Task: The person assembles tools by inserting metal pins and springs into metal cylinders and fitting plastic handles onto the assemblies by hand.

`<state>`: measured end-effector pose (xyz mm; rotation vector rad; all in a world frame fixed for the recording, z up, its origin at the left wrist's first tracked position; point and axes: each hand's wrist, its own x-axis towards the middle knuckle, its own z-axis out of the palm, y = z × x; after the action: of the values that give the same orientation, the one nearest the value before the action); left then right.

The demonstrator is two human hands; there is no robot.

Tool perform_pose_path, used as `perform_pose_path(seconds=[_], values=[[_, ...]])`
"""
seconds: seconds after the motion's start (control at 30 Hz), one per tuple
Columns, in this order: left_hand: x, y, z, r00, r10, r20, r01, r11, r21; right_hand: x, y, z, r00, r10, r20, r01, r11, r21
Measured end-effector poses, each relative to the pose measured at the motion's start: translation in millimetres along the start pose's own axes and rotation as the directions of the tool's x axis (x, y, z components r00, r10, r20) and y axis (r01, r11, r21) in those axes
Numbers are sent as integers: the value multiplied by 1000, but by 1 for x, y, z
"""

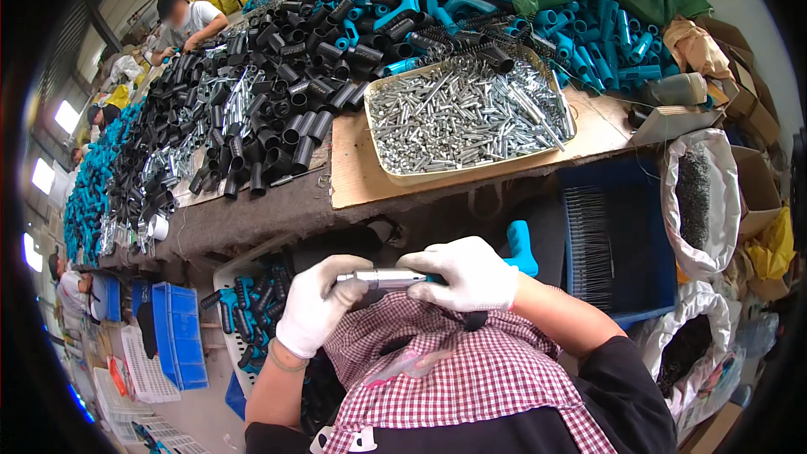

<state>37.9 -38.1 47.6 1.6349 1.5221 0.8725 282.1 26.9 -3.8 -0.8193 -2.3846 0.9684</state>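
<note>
In front of my apron, my left hand [315, 304] in a white glove is closed around one end of a silver metal cylinder [382, 278]. My right hand [472, 274], gloved as well, wraps a teal pistol-shaped handle [521, 249], whose grip sticks out beyond the knuckles. Cylinder and handle lie in one line between the two hands; whether they are joined is hidden by my right fingers. Ahead on the bench, a cream tray [385, 164] holds a heap of small silver springs and pins [462, 109].
Black tubes [303, 84] and teal handles [605, 46] pile along the bench [353, 185]. To the right stand a blue bin [626, 244] of thin metal rods and white sacks [714, 176] of small parts. A white crate [239, 277] of finished-looking tools stands left. Other people [189, 21] work across the bench.
</note>
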Motion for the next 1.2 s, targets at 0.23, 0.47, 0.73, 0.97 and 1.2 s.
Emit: perform_pose_path(seconds=[0.23, 0.47, 0.73, 0.97, 1.2], values=[[-1, 1, 5, 992, 110, -54, -107, 993, 53, -3, -4, -5, 999, 33, 20, -32, 998, -54], [13, 7, 8, 716, 687, 122, -665, 618, 420, -9, 11, -1, 995, -40, -89, 53, 987, 149], [18, 18, 16, 686, 696, 213, -709, 573, 411, -15, 11, -12, 998, 1, -59, 6, 992, 122], [31, 46, 21, 776, 572, 266, -631, 706, 323, -24, 31, -18, 994, -97, -46, 107, 929, 353], [106, 89, 44, 699, 612, 370, -607, 781, -145, -59, 48, -43, 991, -45, 125, -104, 323, 941]])
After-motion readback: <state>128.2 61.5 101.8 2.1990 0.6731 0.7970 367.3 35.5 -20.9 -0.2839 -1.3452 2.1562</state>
